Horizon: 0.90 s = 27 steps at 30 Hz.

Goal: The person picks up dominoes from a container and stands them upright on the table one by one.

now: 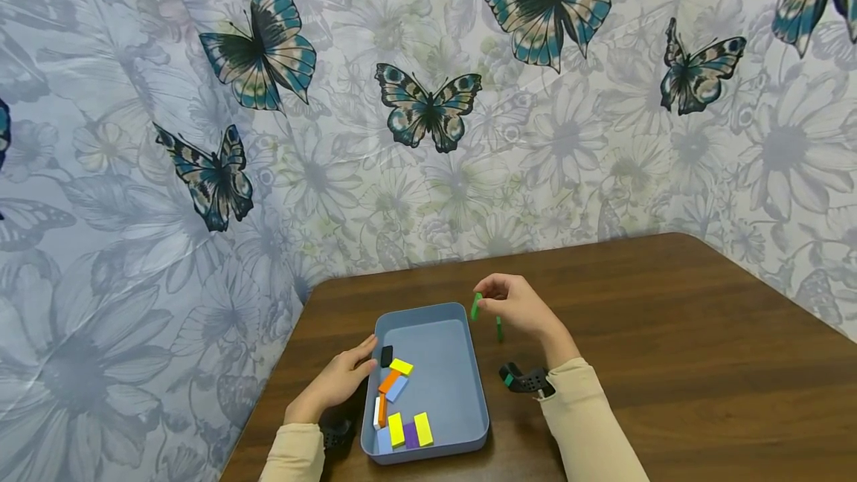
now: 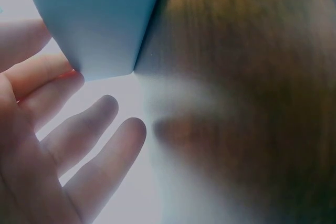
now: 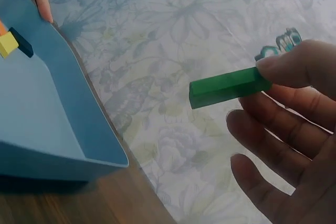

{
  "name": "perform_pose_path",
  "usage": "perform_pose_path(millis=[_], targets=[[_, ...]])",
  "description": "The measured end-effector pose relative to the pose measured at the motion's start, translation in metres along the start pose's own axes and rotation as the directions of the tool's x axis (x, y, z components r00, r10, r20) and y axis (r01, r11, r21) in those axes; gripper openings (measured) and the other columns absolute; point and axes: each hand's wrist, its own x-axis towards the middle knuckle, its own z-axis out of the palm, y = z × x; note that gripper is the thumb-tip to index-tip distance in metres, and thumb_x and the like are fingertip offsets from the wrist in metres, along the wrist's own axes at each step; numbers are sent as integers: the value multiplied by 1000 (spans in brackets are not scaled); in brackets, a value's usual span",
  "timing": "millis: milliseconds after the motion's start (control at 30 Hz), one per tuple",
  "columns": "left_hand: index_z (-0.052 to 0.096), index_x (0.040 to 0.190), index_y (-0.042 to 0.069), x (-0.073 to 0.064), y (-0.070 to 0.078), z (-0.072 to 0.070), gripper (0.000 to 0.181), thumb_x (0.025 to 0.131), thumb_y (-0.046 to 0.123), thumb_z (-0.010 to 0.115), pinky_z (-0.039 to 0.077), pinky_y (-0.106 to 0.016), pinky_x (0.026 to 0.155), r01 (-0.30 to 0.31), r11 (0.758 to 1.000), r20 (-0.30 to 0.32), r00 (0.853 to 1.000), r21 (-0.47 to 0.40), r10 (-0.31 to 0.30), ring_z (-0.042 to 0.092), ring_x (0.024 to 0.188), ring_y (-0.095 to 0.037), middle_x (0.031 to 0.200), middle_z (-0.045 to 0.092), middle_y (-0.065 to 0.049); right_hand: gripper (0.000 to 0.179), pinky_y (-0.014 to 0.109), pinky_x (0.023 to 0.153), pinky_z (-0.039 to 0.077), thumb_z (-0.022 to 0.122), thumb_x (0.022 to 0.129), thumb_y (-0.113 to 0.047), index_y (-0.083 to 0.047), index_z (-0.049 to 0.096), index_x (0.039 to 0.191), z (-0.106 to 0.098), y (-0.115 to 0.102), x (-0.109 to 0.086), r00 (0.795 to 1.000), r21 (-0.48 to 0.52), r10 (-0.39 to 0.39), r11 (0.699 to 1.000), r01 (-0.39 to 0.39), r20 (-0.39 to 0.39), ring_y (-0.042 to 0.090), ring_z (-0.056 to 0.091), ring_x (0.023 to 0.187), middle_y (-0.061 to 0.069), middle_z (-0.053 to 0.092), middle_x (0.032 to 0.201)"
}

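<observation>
My right hand (image 1: 518, 307) pinches a green block (image 3: 226, 87) between thumb and index finger, raised just beyond the tray's far right corner. The other fingers of that hand are spread in the right wrist view. A second green block (image 1: 499, 329) stands upright on the table, right of the tray. The blue-grey tray (image 1: 448, 370) holds several blocks along its left and near sides: a black block (image 1: 387, 356), yellow, orange, blue and white ones, and a purple block (image 1: 411, 435). My left hand (image 1: 338, 378) rests against the tray's left wall, its fingers extended.
The brown wooden table (image 1: 669, 363) extends to the right of the tray. Behind it hangs a wall covering (image 1: 335, 192) with butterflies and flowers. A dark strap (image 1: 525, 378) sits at the right wrist, another dark strap (image 1: 338, 434) at the left.
</observation>
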Motion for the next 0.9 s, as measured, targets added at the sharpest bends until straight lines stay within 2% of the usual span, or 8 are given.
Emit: perform_pose_path(millis=[133,333,567,767,900], targets=[[25,141,9,-2,0,-1,54,94,29,42,26,-51,103,-2,1000,9,1000,-4,2,23,133,-28,148,20,-6,17,32,76,48,60,85,-18,-9,60,100,-5,18,2,1000,2,8,1000,-8,-10,30,59,90,13,63,92],[25,141,9,-2,0,-1,54,94,29,42,27,-51,102,-8,1000,12,1000,10,8,23,133,-29,148,20,-6,20,35,78,48,59,85,-18,-8,59,102,-12,28,0,999,11,26,1000,-26,-34,35,58,92,14,62,94],[25,141,9,-2,2,-1,54,94,29,42,26,-51,102,-2,1000,17,1000,10,2,23,133,-29,148,19,-6,19,33,78,49,61,84,-17,-10,60,101,-17,37,-3,995,-46,58,997,-62,-81,20,58,91,10,62,97],[24,141,9,-3,1,-1,54,94,30,41,27,-51,102,-3,1000,22,1000,19,2,23,133,-30,148,19,-7,20,30,75,48,61,84,-16,-9,60,102,-23,52,-5,990,-102,76,991,-88,-121,19,56,90,11,61,99],[24,141,9,-3,2,-1,54,94,31,41,27,-51,102,-9,1000,18,1000,26,8,24,133,-30,148,19,-7,20,31,75,49,61,84,-15,-9,60,103,-27,60,-7,986,-99,98,989,-112,-136,19,57,89,11,61,100]])
